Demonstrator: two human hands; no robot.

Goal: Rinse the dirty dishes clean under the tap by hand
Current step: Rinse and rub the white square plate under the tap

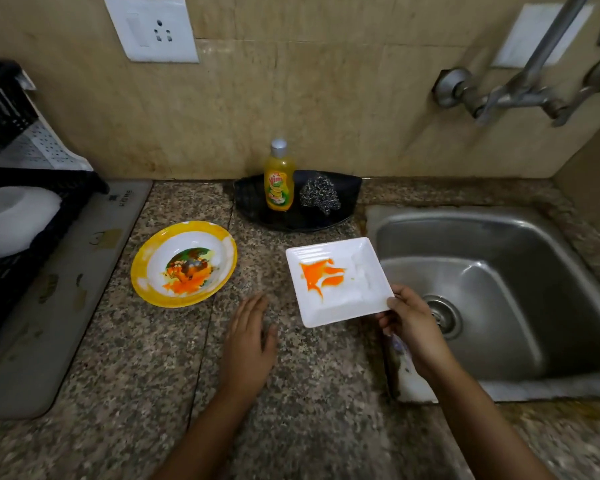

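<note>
A white square plate [347, 296] smeared with orange sauce is held at its near right corner by my right hand [411, 322], at the left rim of the steel sink [499, 285]. My left hand [250, 336] hovers flat and open over the granite counter, left of the plate and touching nothing. A round bowl with a yellow rim [184, 263], dirty with orange and green residue, sits on the counter further left. The wall tap [520, 88] is mounted above the sink, and no water is visible.
A yellow dish soap bottle [279, 176] and a steel scrubber [321, 197] stand on a black tray [291, 220] against the wall. A black dish rack [21, 216] holding a white bowl [13, 220] sits at the left on a grey mat [66, 299].
</note>
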